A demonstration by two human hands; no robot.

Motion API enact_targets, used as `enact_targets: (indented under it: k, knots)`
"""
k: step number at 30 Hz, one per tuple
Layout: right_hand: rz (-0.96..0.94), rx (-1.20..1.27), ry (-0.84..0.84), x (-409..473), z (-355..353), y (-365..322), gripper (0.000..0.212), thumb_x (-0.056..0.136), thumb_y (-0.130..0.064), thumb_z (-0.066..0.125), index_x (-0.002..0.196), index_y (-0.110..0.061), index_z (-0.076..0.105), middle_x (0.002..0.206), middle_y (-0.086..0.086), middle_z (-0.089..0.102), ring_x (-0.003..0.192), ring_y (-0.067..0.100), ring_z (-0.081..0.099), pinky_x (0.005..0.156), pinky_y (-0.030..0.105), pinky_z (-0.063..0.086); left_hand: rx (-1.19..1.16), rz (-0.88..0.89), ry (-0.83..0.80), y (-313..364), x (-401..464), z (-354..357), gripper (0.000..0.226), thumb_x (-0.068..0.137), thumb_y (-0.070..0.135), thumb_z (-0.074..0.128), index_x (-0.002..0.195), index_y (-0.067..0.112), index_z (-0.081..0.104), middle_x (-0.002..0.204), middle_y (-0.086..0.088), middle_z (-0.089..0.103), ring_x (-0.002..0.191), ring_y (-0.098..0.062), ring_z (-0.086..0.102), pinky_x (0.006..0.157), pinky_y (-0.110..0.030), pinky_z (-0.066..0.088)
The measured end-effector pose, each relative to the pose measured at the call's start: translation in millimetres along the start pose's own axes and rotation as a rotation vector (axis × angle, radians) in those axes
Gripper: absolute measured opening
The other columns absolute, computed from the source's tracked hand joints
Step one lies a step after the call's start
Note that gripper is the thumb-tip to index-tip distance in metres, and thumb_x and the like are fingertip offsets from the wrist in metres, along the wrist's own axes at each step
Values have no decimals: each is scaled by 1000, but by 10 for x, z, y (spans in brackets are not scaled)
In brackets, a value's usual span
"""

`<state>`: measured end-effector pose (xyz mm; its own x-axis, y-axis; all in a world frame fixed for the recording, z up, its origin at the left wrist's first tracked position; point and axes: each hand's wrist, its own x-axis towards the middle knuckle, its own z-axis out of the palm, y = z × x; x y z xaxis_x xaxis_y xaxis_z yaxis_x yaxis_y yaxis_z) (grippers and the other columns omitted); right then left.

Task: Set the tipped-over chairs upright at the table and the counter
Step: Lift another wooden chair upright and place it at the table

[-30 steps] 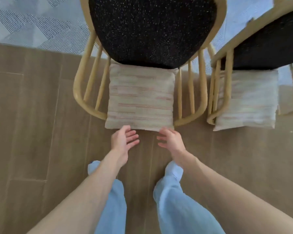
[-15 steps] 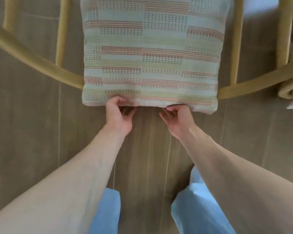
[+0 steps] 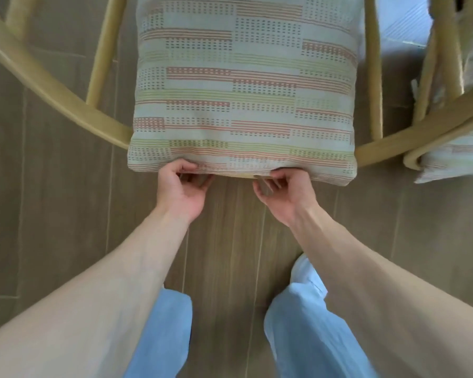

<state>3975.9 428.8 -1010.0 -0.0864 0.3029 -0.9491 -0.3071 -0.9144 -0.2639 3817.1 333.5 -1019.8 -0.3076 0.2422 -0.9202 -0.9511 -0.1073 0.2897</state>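
Observation:
A wooden chair (image 3: pixel 52 105) lies tipped on its back on the floor, its curved top rail running under a striped cushion (image 3: pixel 243 85). My left hand (image 3: pixel 182 186) curls its fingers around the rail beneath the cushion's near edge, left of centre. My right hand (image 3: pixel 283 192) grips the same rail to the right. A bit of the rail shows between the two hands. A second tipped chair (image 3: pixel 448 110) with its own striped cushion (image 3: pixel 453 156) lies at the right edge.
Wood-look floor tiles (image 3: pixel 38 227) surround me, and my blue trouser legs (image 3: pixel 306 323) stand just behind the chair. A pale patterned rug (image 3: pixel 402 25) shows at the upper right between the two chairs.
I have bent down close to the chair. My hands went from hovering open in front of the cushion to curling under its near edge onto the top rail.

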Motion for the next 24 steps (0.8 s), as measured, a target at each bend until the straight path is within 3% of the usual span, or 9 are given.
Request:
enact_targets:
  k: [4,7,11,14,17,21,24]
  knots:
    - [2,-91,69,-823,148,-149,24,81,7,50,70,-14,51,83,3,55,92,23,51,76,39,51,44,-34,69,215,-819,201,23,68,-4,52,71,17,62,86,-4,68,83,-23,64,97,-43,52]
    - [-19,-114,124,-1551,289,-300,17,82,1,55,74,-15,54,79,2,56,81,20,50,68,34,48,74,-45,71,465,-1542,403,25,71,0,56,60,19,67,86,-5,65,77,-20,60,94,-39,50]
    - [-24,-100,202,-2496,521,-543,12,87,-1,61,95,-11,62,80,5,59,72,19,53,61,32,46,199,-60,75,839,-2445,747,12,74,8,62,79,19,64,91,-7,69,86,-23,63,99,-46,51]
    - [-84,-119,229,-3206,788,-817,24,89,-4,66,112,-10,59,81,7,61,67,18,54,57,30,43,297,-39,87,1188,-3110,1095,23,75,15,68,98,19,65,106,-10,72,97,-25,68,89,-46,56]
    - [-176,-189,239,-3769,1091,-1129,30,88,-11,68,115,-8,55,83,9,61,66,19,55,57,30,42,363,7,94,1494,-3661,1468,35,74,21,74,108,18,64,108,-11,71,97,-26,68,91,-49,57]
    - [-271,-255,239,-4285,1501,-1589,31,86,-23,70,111,-10,58,99,10,66,77,20,60,60,31,51,402,94,107,1844,-4128,1987,49,72,24,79,116,12,62,102,-11,71,80,-22,69,67,-39,62]
    - [-306,-290,201,-4496,1828,-1924,36,87,-21,71,118,-7,59,106,12,66,84,22,62,61,31,54,407,158,82,2094,-4304,2400,56,75,24,82,123,9,57,108,-15,69,84,-27,70,59,-40,62]
